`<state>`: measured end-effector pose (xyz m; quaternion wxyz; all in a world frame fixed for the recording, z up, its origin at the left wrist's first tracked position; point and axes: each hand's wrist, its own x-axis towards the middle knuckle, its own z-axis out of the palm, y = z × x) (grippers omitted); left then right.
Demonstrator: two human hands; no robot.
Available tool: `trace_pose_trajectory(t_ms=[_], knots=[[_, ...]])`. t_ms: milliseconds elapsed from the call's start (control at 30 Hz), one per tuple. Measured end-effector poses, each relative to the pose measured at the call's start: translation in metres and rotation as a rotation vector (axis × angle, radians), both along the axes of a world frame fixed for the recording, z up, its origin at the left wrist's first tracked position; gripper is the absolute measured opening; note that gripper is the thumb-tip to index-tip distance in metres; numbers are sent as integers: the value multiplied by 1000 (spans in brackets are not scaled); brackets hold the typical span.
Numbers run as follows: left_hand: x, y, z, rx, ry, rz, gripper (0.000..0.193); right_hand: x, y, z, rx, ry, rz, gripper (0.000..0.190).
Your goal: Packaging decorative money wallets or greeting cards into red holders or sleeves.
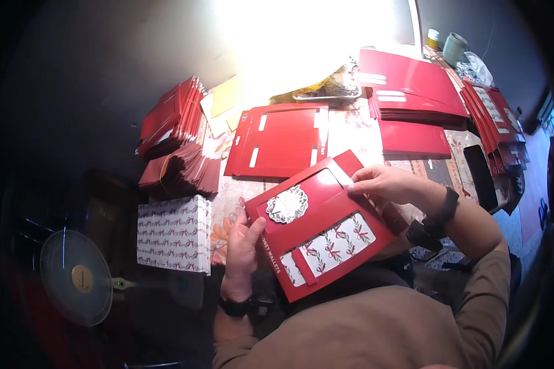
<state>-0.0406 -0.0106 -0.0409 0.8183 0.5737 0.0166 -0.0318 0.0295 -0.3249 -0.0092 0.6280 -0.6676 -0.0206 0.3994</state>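
A red cardboard money-wallet package (323, 203) is held tilted above the near table edge. Through its cutouts show a round wreath-shaped tag (287, 204) and a white card printed with green garlands and red bows (351, 240). My left hand (244, 244) grips the package's left edge, thumb on the front face. At the upper right corner, my right hand (381, 184) pinches the edge between thumb and fingers; some fingers are hidden behind it. A red flap (349, 161) sticks out past the top edge. Just beyond lies a flat red package blank (277, 143) with white slots.
At the left stand bow-printed white cards (171, 233), banded dark red envelopes (166, 173) and red folders (168, 117). Stacked red sleeves (411, 87) lie at the back right, filled packages (494, 115) farther right. A black phone (480, 177) and a fan (76, 276) flank the workspace.
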Motion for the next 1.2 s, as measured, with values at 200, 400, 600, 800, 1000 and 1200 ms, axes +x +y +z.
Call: trace_pose_trajectory(t_ms=[200,400,600,800,1000,1200], knots=[[2,-13,4,131,-102,-52,44,0,-9,3,-57,-107,35,26],[15,-15,-2,149,-113,-36,37,-11,3,-2,48,-628,-191,34],[23,-16,-2,176,-121,18,37,-25,-5,14,56,-626,-208,26],[21,-19,0,91,-157,52,41,-20,-14,-2,351,-13,-190,25],[21,-23,-4,155,-189,30,44,-14,-20,5,-4,-88,-86,31],[32,-17,-9,214,-185,-33,44,-6,-21,-11,142,5,-54,30]])
